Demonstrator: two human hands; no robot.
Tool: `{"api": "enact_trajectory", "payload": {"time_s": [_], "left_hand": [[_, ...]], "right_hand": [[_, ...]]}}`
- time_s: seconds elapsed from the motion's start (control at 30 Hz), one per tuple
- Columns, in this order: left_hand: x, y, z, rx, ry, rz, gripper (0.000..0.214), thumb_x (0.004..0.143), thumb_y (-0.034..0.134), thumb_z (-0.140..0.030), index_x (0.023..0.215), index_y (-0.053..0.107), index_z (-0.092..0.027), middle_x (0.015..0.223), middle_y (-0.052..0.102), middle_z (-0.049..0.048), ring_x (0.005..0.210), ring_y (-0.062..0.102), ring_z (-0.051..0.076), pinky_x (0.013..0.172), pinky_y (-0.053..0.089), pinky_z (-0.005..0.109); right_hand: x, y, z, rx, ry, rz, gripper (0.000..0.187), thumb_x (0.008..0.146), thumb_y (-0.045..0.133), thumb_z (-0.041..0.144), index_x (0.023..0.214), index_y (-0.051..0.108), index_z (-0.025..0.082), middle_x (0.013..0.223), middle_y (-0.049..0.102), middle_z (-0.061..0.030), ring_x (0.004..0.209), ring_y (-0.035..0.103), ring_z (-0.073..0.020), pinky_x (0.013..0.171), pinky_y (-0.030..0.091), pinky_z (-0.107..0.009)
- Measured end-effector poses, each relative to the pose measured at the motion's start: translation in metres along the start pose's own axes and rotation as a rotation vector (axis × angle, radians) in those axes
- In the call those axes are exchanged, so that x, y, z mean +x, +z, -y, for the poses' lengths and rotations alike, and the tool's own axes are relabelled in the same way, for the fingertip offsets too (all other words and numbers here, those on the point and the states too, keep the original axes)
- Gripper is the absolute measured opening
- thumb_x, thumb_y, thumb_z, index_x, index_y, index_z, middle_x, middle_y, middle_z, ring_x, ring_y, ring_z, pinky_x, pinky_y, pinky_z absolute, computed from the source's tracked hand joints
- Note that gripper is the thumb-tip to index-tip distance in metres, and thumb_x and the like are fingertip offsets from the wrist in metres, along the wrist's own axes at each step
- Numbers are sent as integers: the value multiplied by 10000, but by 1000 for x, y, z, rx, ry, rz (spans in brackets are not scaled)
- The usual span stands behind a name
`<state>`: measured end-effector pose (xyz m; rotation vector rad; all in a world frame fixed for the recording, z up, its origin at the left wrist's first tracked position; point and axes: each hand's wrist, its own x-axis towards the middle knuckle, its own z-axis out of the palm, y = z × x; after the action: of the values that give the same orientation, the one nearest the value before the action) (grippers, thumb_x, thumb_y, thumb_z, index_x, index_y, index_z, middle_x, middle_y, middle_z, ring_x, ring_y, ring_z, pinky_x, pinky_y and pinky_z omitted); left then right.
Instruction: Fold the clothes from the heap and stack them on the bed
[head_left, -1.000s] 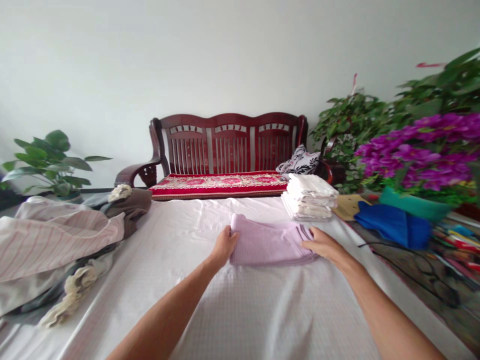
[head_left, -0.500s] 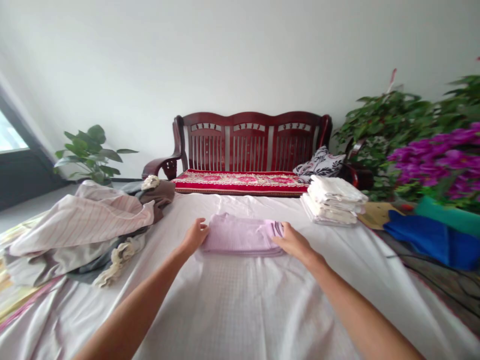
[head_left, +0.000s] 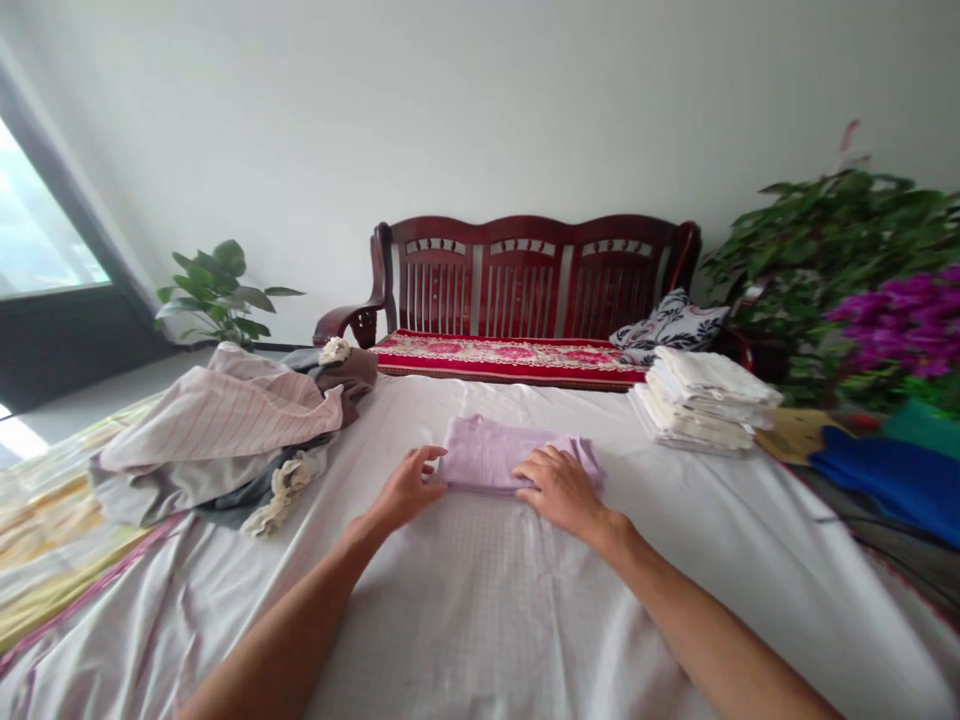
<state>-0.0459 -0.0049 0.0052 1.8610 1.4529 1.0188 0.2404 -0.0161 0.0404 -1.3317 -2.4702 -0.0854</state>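
Note:
A folded lilac garment (head_left: pixel 487 455) lies flat on the white sheet (head_left: pixel 465 600) in front of me. My left hand (head_left: pixel 411 487) is at its left end, with thumb and fingers apart around the corner; the fingertips are at the edge of the cloth. My right hand (head_left: pixel 559 488) rests palm down on the right part of the garment, fingers stretched over its top and front edge. That hand hides some of the front right of the cloth. Loose folds show at its right end.
To the left is a heap of crumpled clothes (head_left: pixel 225 420). A stack of folded white clothes (head_left: pixel 705 400) stands at the right back. Behind the sheet is a wooden bench (head_left: pixel 517 290) with a red cover. Blue cloth (head_left: pixel 885 480) and purple flowers (head_left: pixel 907 320) are far right.
My right hand has let go of the garment's right end and moved left onto its top. My left hand has opened wider at the left end. The view has turned slightly left.

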Motion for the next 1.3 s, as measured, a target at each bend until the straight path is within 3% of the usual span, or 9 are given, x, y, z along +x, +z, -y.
{"api": "enact_trajectory", "payload": {"time_s": [0.27, 0.53, 0.67, 0.77, 0.87, 1.0, 1.07, 1.13, 1.3], "left_hand": [[-12, 25, -18, 339, 52, -95, 410, 846, 583, -205, 1257, 584, -202, 1201, 596, 97, 1024, 637, 224, 903, 525, 382], [-14, 31, -38, 602, 73, -61, 386, 909, 580, -299, 1293, 561, -266, 1358, 541, 76, 1185, 566, 251, 987, 471, 366], [-12, 30, -41, 647, 42, -41, 404, 905, 502, -158, 1287, 570, -270, 1366, 550, 62, 1184, 567, 225, 1013, 443, 332], [-9, 31, -41, 630, -34, -68, 474, 883, 478, -109, 1324, 543, -271, 1361, 557, 66, 1171, 585, 222, 991, 447, 318], [-6, 31, -39, 568, -129, -110, 426, 920, 464, -172, 1332, 528, -255, 1305, 582, 88, 1130, 613, 231, 922, 476, 331], [-2, 28, -33, 505, -198, -101, 429, 892, 508, -173, 1313, 522, -255, 1242, 591, 79, 1074, 630, 215, 852, 483, 317], [-2, 26, -30, 488, -189, -92, 443, 861, 529, -146, 1290, 525, -257, 1213, 594, 66, 1023, 636, 198, 818, 479, 300], [-2, 25, -28, 501, -156, -101, 447, 834, 522, -111, 1256, 532, -257, 1172, 597, 56, 979, 634, 193, 786, 471, 293], [-3, 21, -25, 614, -7, -93, 428, 751, 485, -27, 1113, 567, -239, 1052, 600, 42, 946, 606, 202, 785, 445, 297]], "right_hand": [[8, 5, 0, 24, 130, -72, 176, 935, 549, 207, 891, 718, 229, 921, 726, -33, 913, 627, -185, 846, 416, -311], [11, 8, -2, 126, 219, -162, 231, 923, 508, 179, 791, 692, 224, 866, 731, -15, 834, 625, -145, 749, 382, -260], [13, 14, -7, 218, 252, -190, 220, 909, 520, 196, 792, 701, 238, 873, 741, 6, 812, 627, -132, 733, 393, -250], [13, 16, -8, 247, 235, -237, 229, 918, 511, 210, 788, 697, 241, 872, 740, 2, 810, 629, -136, 734, 405, -257], [11, 18, -9, 228, 209, -270, 239, 932, 498, 203, 789, 686, 236, 865, 729, -9, 806, 625, -143, 737, 410, -264], [6, 21, -12, 198, 103, -236, 160, 914, 549, 196, 841, 687, 230, 874, 715, -17, 863, 623, -167, 805, 433, -288], [3, 22, -13, 171, 47, -201, 105, 856, 619, 178, 909, 698, 223, 925, 716, -27, 920, 618, -189, 862, 437, -308], [0, 22, -15, 137, 17, -183, 224, 796, 639, 120, 987, 703, 217, 982, 712, -35, 964, 606, -204, 900, 432, -318], [-9, 21, -24, 53, 2, -143, 397, 751, 516, -7, 986, 723, 237, 973, 688, -36, 993, 574, -202, 896, 417, -319]]}}
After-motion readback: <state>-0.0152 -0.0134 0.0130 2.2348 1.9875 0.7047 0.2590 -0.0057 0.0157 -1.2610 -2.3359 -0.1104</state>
